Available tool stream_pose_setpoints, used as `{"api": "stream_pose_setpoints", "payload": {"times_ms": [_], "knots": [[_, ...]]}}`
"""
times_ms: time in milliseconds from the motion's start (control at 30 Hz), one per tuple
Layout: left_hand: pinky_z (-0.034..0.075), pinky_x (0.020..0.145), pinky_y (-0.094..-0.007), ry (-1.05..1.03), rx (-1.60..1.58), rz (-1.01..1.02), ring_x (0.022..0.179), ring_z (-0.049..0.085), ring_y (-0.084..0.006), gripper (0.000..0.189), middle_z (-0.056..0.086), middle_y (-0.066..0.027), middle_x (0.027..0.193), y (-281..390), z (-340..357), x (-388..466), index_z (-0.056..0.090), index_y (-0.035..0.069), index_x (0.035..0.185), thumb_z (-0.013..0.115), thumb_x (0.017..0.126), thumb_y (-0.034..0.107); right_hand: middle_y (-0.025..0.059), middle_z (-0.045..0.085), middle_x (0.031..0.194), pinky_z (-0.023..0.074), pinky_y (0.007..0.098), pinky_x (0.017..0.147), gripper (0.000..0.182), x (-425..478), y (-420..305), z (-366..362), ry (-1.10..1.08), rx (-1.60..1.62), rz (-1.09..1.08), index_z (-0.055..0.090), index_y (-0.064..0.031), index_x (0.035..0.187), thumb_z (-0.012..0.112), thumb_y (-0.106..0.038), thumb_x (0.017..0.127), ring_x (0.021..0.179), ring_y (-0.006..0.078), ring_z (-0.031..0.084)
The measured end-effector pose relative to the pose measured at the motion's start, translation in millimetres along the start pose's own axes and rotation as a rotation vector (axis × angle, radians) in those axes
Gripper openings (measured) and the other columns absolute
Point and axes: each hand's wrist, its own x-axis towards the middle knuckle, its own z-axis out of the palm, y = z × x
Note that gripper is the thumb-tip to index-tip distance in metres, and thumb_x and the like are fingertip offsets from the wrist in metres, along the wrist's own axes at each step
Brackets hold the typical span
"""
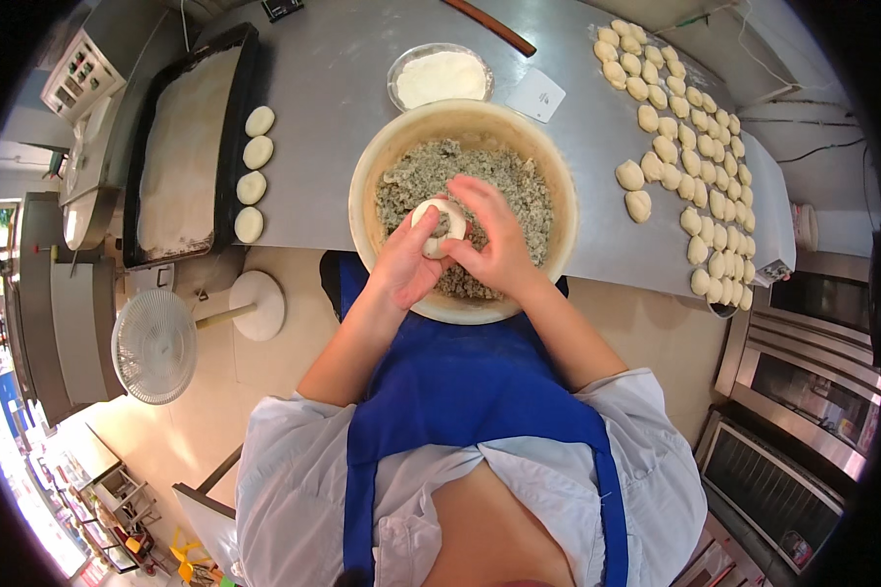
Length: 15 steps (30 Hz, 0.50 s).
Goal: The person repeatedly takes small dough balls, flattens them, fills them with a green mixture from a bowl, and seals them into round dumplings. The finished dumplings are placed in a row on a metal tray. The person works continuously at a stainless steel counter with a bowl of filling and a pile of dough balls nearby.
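Note:
My left hand holds a pale dough wrapper with grey-green filling showing at its middle, the thumb on its rim. Against the right side of the dough, my right hand is curved, thumb touching its lower edge and fingers raised. Both hands are over a large round basin at the table's front edge, which holds crumbly grey-green filling and a browner portion near the front. Four or so flattened dough rounds lie in a column on the left. Many dough balls cover the right of the table.
Behind the basin stand a bowl of white flour and a small white scale. A wooden stick lies farther back on the metal table. A black-rimmed baking tray is at left, with a fan below it.

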Motion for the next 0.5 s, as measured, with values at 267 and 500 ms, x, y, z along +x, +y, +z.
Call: {"api": "stream_pose_setpoints", "payload": {"times_ms": [267,500], "knots": [[0.043,0.106,-0.0365,-0.143,0.014,0.009,0.124,0.052,-0.0231,0.037,0.052,-0.0104,0.134,-13.5,19.0,11.8,0.043,0.003,0.138,0.042,0.101,0.008,0.0197,0.058,0.134,0.0345,0.0471,0.110,0.036,1.3,39.5,7.3,-0.027,0.164,0.066,0.069,-0.0038,0.111,0.047,-0.020,0.088,0.133,0.0378,0.046],[0.040,0.110,-0.0380,-0.029,0.119,0.019,0.132,0.046,-0.0224,0.045,0.045,-0.0120,0.142,-11.7,24.5,3.2,0.033,0.005,0.146,0.039,0.101,0.008,0.0150,0.071,0.107,0.0399,0.0519,0.103,0.024,6.1,18.6,23.4,0.111,-0.140,-0.145,0.070,-0.0052,0.088,0.048,-0.016,0.087,0.116,0.0397,0.058]]}}
